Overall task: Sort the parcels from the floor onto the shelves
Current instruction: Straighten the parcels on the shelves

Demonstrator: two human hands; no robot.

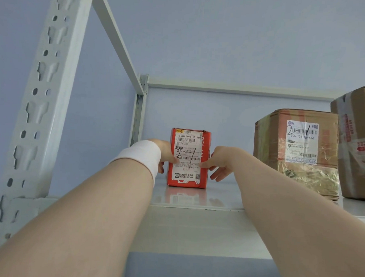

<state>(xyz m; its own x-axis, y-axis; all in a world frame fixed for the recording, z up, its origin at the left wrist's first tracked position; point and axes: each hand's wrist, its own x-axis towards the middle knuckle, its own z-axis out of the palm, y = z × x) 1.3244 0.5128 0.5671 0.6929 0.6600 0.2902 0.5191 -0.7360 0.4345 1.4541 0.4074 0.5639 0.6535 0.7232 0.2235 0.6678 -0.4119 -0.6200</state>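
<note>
**Red parcel** (188, 157) is standing upright on its short end on the high shelf (195, 198), toward the left end of the deck, with its label and a handwritten "2-1" facing the viewer. The left hand (166, 153), above a white wristband (139, 157), is pinching the parcel's left edge, thumb lying on the label and fingers curling round the side. The right hand (219, 163) is pressing its thumb on the label's right margin while its other fingers are hanging spread beside the right face; whether they are bearing on it cannot be told. Well apart to the right, a brown parcel (296, 149) with a similar mark is sitting just beside a larger carton (359, 142). A perforated post (36, 111) is rising at near left.

*Risk:* the parcel is tall on a narrow foot, so one hand letting go first, or a thumb dragging on the label, is likely to be tipping it forward off the glossy deck.
</note>
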